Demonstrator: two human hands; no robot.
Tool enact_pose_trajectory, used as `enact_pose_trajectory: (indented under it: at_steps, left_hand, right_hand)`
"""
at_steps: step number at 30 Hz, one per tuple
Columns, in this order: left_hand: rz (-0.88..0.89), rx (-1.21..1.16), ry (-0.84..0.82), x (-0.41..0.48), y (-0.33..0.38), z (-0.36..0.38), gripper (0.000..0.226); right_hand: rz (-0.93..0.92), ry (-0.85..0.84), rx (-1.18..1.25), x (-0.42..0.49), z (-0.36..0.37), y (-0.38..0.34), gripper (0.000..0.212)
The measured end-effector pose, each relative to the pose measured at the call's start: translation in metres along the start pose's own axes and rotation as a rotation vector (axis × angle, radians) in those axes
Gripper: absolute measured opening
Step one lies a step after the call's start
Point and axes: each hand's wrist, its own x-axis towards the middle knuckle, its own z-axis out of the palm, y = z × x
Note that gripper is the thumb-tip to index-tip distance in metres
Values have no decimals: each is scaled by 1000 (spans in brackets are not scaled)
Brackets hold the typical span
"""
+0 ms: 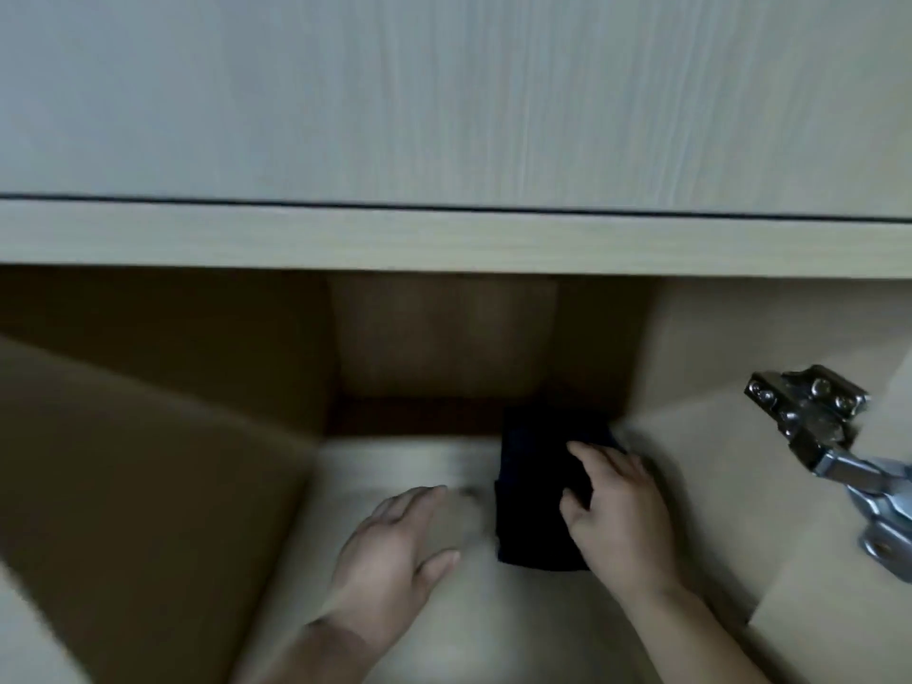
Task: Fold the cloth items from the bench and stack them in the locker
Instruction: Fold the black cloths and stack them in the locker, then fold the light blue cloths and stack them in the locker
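Cloth (530,486), one; left hand (395,550), right hand (617,510).

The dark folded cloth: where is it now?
In the head view, the dark folded cloth lies on the locker floor, right of centre, under the right hand; the left hand is to its left.

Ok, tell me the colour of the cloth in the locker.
The cloth is black, seen in head view.

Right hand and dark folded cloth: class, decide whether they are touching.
Touching. The head view shows the right hand lying on top of the dark folded cloth, overlapping its right side with no gap.
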Motion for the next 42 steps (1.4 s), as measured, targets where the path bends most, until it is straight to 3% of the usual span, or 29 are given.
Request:
enact_pose_trajectory:
  at_steps: [8, 12, 18, 22, 30, 37, 42]
  left_hand:
    - [-156, 169, 47, -129, 24, -131, 66]
    - [-293, 227, 80, -211, 37, -177, 88]
    - [-520, 220, 225, -357, 59, -225, 87]
    - [-678, 193, 273, -462, 64, -236, 67]
    - [-933, 164, 414, -617, 59, -234, 50]
    - [-1094, 73, 476, -670, 41, -206, 51]
    - [-1222, 46, 515, -681, -1, -195, 53]
  right_hand:
    - [-114, -223, -17, -53, -44, -76, 57]
    - [-213, -273, 44, -102, -71, -122, 55]
    - [-342, -359, 189, -200, -102, -203, 56]
    - [-445, -453, 276, -279, -110, -253, 55]
    - [-637, -680, 387, -419, -109, -326, 45]
    - [-854, -775, 337, -479, -94, -348, 28]
    - [-933, -806, 310, -484, -60, -371, 34]
